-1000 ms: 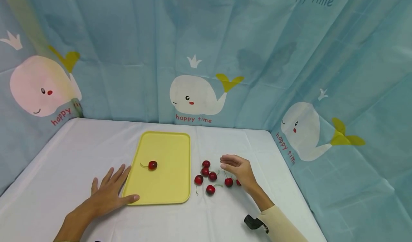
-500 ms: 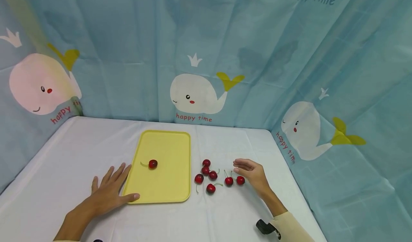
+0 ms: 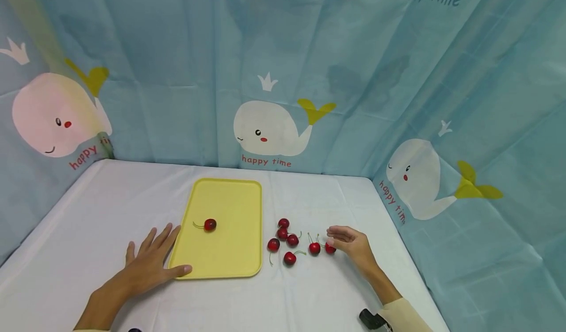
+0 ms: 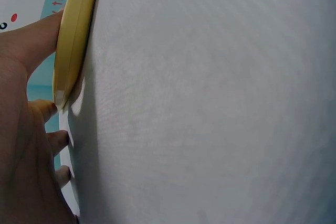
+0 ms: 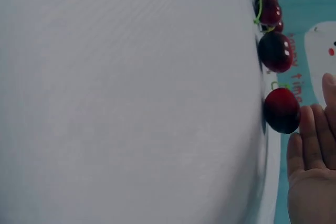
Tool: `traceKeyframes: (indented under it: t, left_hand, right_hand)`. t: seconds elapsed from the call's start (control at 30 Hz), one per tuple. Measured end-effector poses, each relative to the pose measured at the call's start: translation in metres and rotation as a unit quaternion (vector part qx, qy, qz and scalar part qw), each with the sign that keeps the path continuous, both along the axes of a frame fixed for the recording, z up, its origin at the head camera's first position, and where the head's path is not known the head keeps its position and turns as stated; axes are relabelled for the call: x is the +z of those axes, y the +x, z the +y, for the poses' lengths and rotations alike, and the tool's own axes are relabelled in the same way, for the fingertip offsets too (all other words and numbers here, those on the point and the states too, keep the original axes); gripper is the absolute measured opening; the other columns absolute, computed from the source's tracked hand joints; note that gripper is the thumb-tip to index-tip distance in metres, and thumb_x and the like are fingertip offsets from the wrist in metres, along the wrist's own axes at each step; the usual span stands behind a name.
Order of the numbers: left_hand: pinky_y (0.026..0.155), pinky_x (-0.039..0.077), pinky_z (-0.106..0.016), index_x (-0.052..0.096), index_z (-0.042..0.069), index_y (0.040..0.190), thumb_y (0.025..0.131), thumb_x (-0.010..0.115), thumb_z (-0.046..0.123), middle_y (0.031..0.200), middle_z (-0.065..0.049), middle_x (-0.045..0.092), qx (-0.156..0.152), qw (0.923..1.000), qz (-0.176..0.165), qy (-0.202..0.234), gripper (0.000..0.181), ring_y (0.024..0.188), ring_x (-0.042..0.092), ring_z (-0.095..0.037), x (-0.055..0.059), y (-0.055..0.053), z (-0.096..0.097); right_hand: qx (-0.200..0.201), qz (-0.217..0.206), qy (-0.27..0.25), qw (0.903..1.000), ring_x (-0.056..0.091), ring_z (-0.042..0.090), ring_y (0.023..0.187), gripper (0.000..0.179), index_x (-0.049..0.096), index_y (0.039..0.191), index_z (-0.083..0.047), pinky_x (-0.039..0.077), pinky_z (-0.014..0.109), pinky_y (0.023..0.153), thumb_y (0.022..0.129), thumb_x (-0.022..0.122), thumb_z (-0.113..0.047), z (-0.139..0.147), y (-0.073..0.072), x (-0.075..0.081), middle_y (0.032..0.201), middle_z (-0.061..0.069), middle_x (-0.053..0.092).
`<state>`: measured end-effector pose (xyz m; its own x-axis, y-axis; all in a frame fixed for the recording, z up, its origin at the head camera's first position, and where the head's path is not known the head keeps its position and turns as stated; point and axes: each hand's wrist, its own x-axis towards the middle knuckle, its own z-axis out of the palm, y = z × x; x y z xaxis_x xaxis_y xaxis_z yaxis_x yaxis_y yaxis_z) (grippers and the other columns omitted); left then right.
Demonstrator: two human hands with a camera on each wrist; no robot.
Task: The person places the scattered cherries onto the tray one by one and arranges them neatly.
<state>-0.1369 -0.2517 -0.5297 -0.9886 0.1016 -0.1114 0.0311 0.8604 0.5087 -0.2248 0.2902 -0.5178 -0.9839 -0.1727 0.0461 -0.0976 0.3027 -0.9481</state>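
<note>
My left hand (image 3: 148, 265) lies with fingers spread along the left side of a yellow tray (image 3: 227, 261), its thumb over the near left corner. In the left wrist view the thumb (image 4: 39, 40) rests at the tray's edge (image 4: 73, 40). One red cherry (image 3: 210, 225) with a green stem sits in the tray. My right hand (image 3: 353, 246) is at the rightmost cherry (image 3: 330, 248), partly covering it. From the right wrist, the fingers look nearly straight, their tips right beside that cherry (image 5: 282, 110). Another cherry (image 3: 314, 248) lies just left of it.
Several more cherries lie between the tray and my right hand, among them a front one (image 3: 289, 259) and a back one (image 3: 283, 223). A white cloth (image 3: 230, 305) covers the table. Blue whale-print curtains (image 3: 177, 101) stand behind and at both sides.
My right hand has moved right and a little nearer, from above the cherries' middle to the rightmost one. The left hand and the tray have stayed in place.
</note>
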Motion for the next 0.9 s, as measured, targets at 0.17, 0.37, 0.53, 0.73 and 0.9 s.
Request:
traceKeyframes:
  t: [0.17, 0.37, 0.53, 0.73, 0.9]
  left_hand:
    - [0.106, -0.012, -0.090, 0.019, 0.009, 0.169, 0.086, 0.070, 0.073, 0.172, -0.030, 0.017, -0.002, 1.0000, 0.005, 0.006, 0.116, 0.155, 0.006, -0.063, 0.0007, 0.0011, 0.0000]
    - [0.106, -0.011, -0.091, 0.019, 0.010, 0.170, 0.086, 0.070, 0.072, 0.173, -0.030, 0.017, -0.004, 0.9999, 0.008, 0.007, 0.116, 0.155, 0.006, -0.063, 0.0018, 0.0012, -0.0003]
    - [0.106, -0.011, -0.091, 0.019, 0.010, 0.169, 0.086, 0.070, 0.073, 0.173, -0.030, 0.018, -0.002, 1.0000, 0.006, 0.004, 0.116, 0.155, 0.007, -0.063, 0.0023, 0.0010, 0.0001]
    - [0.106, -0.011, -0.091, 0.019, 0.010, 0.170, 0.086, 0.070, 0.073, 0.173, -0.030, 0.017, -0.002, 1.0000, 0.004, 0.002, 0.117, 0.155, 0.006, -0.063, 0.0026, 0.0008, 0.0003]
    - [0.106, -0.011, -0.091, 0.019, 0.010, 0.170, 0.087, 0.070, 0.073, 0.173, -0.030, 0.017, -0.004, 1.0000, 0.006, 0.003, 0.116, 0.155, 0.006, -0.064, 0.0021, 0.0008, 0.0001]
  right_hand:
    - [0.000, -0.013, 0.001, 0.9999, 0.073, 0.035, 0.119, 0.043, 0.072, 0.128, 0.002, 0.059, 0.020, 0.093, 0.090, 0.086, -0.012, 0.0047, 0.0008, -0.0052, 0.126, 0.023, 0.075]
    - [0.013, -0.021, -0.005, 0.9997, 0.074, 0.030, 0.117, 0.044, 0.071, 0.129, 0.004, 0.057, 0.018, 0.095, 0.090, 0.085, -0.009, 0.0062, 0.0027, -0.0074, 0.129, 0.025, 0.073]
    - [0.010, -0.037, 0.011, 0.9992, 0.074, 0.029, 0.117, 0.046, 0.072, 0.129, 0.001, 0.056, 0.016, 0.095, 0.088, 0.087, -0.011, 0.0065, 0.0028, -0.0087, 0.130, 0.021, 0.073]
    - [0.012, -0.047, 0.023, 0.9986, 0.074, 0.027, 0.117, 0.046, 0.072, 0.129, -0.001, 0.055, 0.015, 0.095, 0.087, 0.088, -0.012, 0.0067, 0.0028, -0.0104, 0.131, 0.019, 0.073]
    - [0.013, -0.049, 0.042, 0.9979, 0.074, 0.028, 0.118, 0.048, 0.072, 0.130, -0.003, 0.055, 0.014, 0.094, 0.086, 0.089, -0.014, 0.0066, 0.0039, -0.0103, 0.131, 0.017, 0.074]
